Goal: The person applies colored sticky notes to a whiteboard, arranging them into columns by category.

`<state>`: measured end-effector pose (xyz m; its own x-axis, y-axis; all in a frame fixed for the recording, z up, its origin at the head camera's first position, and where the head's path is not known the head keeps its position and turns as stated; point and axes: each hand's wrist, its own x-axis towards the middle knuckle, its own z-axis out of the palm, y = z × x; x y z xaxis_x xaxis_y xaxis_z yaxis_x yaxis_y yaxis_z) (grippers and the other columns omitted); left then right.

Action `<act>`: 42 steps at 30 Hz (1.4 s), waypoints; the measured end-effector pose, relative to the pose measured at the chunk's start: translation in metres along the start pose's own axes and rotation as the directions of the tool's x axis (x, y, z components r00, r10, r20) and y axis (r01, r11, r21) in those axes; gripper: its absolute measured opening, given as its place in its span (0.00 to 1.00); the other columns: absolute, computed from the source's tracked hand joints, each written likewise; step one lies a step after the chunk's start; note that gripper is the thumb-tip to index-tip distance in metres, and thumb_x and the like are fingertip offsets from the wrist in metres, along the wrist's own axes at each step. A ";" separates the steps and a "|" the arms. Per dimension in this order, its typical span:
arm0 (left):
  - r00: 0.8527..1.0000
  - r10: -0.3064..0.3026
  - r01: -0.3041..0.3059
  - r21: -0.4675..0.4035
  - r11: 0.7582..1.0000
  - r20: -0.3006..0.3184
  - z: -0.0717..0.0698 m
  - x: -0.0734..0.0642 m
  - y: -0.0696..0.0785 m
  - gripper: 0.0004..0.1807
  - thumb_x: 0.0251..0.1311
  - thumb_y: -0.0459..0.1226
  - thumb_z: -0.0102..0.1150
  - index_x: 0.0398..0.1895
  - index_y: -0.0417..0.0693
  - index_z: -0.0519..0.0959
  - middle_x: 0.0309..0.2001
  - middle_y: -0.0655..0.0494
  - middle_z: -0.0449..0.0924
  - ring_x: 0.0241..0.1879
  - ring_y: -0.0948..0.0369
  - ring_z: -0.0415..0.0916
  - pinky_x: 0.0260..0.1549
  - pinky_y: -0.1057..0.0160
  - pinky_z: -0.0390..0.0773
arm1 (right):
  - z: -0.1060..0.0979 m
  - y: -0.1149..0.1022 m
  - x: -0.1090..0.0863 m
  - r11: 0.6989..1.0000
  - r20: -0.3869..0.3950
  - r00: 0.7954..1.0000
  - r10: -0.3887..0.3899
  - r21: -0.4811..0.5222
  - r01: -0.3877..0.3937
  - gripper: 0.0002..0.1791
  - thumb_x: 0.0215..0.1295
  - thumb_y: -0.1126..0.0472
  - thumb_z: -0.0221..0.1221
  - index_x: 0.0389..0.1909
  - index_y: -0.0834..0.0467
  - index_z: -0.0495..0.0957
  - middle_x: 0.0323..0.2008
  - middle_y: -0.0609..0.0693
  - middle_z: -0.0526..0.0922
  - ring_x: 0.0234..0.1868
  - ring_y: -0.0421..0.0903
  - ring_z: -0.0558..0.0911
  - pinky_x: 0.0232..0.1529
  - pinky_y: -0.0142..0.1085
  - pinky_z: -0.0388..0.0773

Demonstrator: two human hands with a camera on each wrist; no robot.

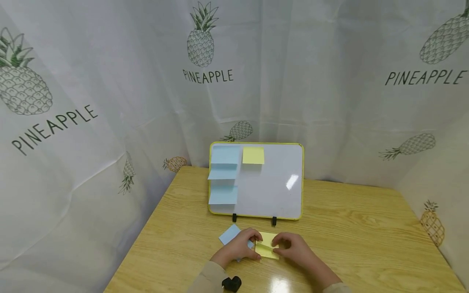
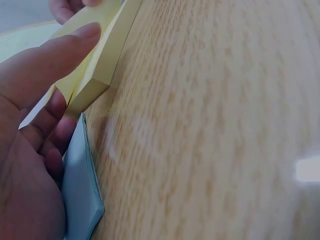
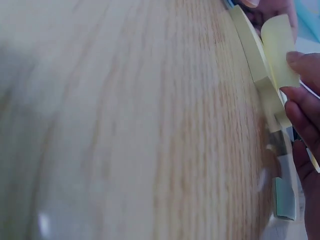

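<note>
On the surface (image 1: 351,228) before the whiteboard (image 1: 271,187), the left hand (image 1: 239,245), as far as I could see, gripped a yellow pad (image 2: 110,57); the right hand (image 1: 296,249) pinched its top sheet (image 3: 277,47), and a crooked pull could have creased it.

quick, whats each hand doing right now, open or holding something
Left hand: closed, holding the yellow sticky-note pad.
Right hand: closed, pinching the pad's top sheet.

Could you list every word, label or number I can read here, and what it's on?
"PINEAPPLE": curtain, left, slanting upward.
"PINEAPPLE": curtain, centre.
"PINEAPPLE": curtain, right.
No readable writing shows on the whiteboard, its sticky notes or the yellow pad.
</note>
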<state>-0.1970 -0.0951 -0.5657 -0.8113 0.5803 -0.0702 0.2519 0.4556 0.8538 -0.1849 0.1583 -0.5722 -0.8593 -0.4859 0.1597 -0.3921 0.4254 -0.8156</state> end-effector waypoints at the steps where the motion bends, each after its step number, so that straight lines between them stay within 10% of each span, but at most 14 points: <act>1: 1.000 0.003 -0.003 -0.002 1.000 -0.005 0.000 0.001 -0.001 0.20 0.52 0.38 0.75 0.47 0.55 0.77 0.43 0.69 0.71 0.40 0.68 0.66 0.43 0.65 0.70 | 0.000 -0.001 0.001 1.000 0.000 1.000 0.014 0.024 -0.014 0.09 0.59 0.56 0.69 0.40 0.50 0.83 0.37 0.39 0.84 0.41 0.40 0.80 0.47 0.37 0.75; 12: 0.998 0.012 -0.018 -0.081 0.997 -0.066 0.004 0.003 -0.005 0.07 0.65 0.38 0.62 0.44 0.52 0.79 0.39 0.66 0.72 0.37 0.67 0.68 0.39 0.65 0.71 | 0.003 -0.009 0.004 0.984 -0.017 0.996 0.093 0.154 -0.089 0.11 0.61 0.70 0.64 0.45 0.62 0.80 0.37 0.51 0.83 0.38 0.41 0.80 0.39 0.34 0.76; 33: 0.996 -0.027 0.028 0.004 1.000 -0.090 0.005 0.002 -0.003 0.24 0.55 0.35 0.72 0.54 0.52 0.75 0.40 0.65 0.66 0.38 0.66 0.63 0.39 0.66 0.68 | 0.004 -0.005 0.016 0.917 -0.030 0.987 0.157 0.374 -0.135 0.08 0.67 0.70 0.57 0.42 0.67 0.82 0.42 0.56 0.81 0.26 0.38 0.72 0.26 0.31 0.72; 42: 0.994 -0.016 0.018 0.023 1.000 -0.106 0.006 0.002 -0.004 0.28 0.54 0.36 0.73 0.57 0.57 0.73 0.45 0.65 0.65 0.41 0.65 0.62 0.40 0.64 0.67 | 0.005 0.000 0.018 0.888 -0.054 0.979 0.199 0.431 -0.157 0.12 0.61 0.70 0.64 0.45 0.71 0.82 0.49 0.63 0.79 0.39 0.41 0.80 0.35 0.33 0.78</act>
<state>-0.1961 -0.0915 -0.5723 -0.8668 0.4979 -0.0285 0.2491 0.4818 0.8401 -0.1990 0.1453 -0.5720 -0.9366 -0.3496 0.0240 -0.0719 0.1247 -0.9896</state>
